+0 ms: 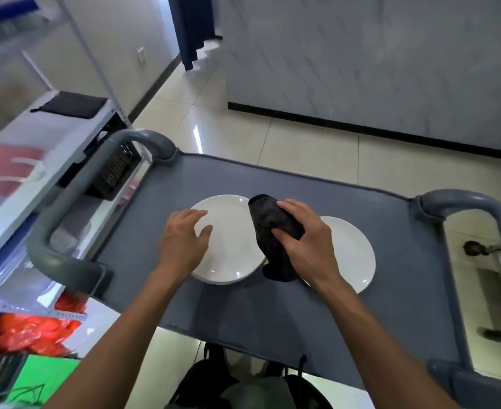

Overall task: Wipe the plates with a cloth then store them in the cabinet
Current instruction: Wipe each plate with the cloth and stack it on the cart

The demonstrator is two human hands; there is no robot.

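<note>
We rest our left hand [185, 240], fingers spread, on the glossy white plate [231, 246]; our right hand [302, 240] grips the soft dark cloth [268, 228]. The plate looks stiff, slippery and breakable, so we would grip its rim.

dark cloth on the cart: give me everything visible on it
The dark cloth is a charcoal, nubby-textured fabric, bunched rather than spread flat. The right hand grips it from above, thumb pressed into its middle. It sits between the left plate and the right plate, overlapping both rims, its lower end resting on the grey cart top.
</note>
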